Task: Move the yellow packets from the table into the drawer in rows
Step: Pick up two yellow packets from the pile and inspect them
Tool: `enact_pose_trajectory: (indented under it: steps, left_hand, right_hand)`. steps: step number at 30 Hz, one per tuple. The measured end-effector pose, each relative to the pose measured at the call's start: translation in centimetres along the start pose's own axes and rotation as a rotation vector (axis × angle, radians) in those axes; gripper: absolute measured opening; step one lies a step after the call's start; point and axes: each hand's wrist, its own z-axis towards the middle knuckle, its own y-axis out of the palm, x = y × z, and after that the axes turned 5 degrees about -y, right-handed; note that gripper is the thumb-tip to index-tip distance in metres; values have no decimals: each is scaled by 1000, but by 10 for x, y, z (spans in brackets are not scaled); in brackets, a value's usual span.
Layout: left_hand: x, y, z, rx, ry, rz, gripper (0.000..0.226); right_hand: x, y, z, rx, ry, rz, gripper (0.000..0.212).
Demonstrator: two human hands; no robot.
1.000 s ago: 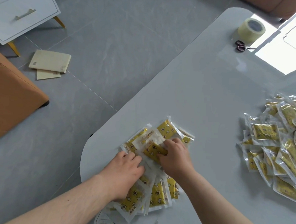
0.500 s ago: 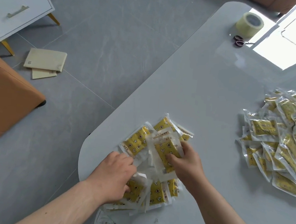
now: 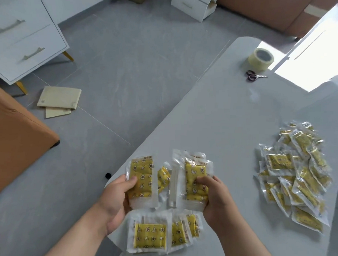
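At the six o'clock edge of the pale grey surface [image 3: 223, 121], we are gripping clear-wrapped yellow packets [image 3: 142, 171], the left hand [image 3: 115, 199] curling round one stack, the right hand [image 3: 217, 197] round another. We are better squaring both stacks before heading to the white drawer unit [image 3: 22, 42] at ten o'clock.

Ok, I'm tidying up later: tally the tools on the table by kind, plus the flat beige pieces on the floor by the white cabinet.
Tape roll: 1
Scissors: 1
Flat beige pieces: 2
Total: 4
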Motion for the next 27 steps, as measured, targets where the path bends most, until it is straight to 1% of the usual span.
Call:
enact_pose_trajectory:
  steps: [5, 9, 11, 14, 18, 23, 24, 27]
  left_hand:
    - [49, 14, -48, -74, 59, -145, 22]
    - [84, 16, -102, -175, 140, -114, 35]
    - [101, 17, -132, -215, 169, -99, 36]
    - [120, 17, -172, -272, 172, -81, 40]
    - [144, 31, -225, -353, 199, -107, 43]
    - [151, 59, -287, -434, 221, -104, 43]
    - [150, 65, -298, -451, 217, -102, 40]
    - [137, 82, -330, -514, 197, -114, 30]
  right_hand:
    - [-52, 21, -55, -133, -74, 71, 21]
    - [-96, 33, -111, -169, -127, 104, 24]
    - [-116, 37, -143, -169, -152, 121, 24]
    - [-142, 41, -191, -165, -188, 136, 32]
    - [-173, 38, -255, -151, -258, 181, 26]
    - [-191, 23, -327, -119, -317, 260, 37]
    - [-191, 18, -340, -121, -338, 263, 36]
    - [-191, -4, -378, -95, -393, 278, 22]
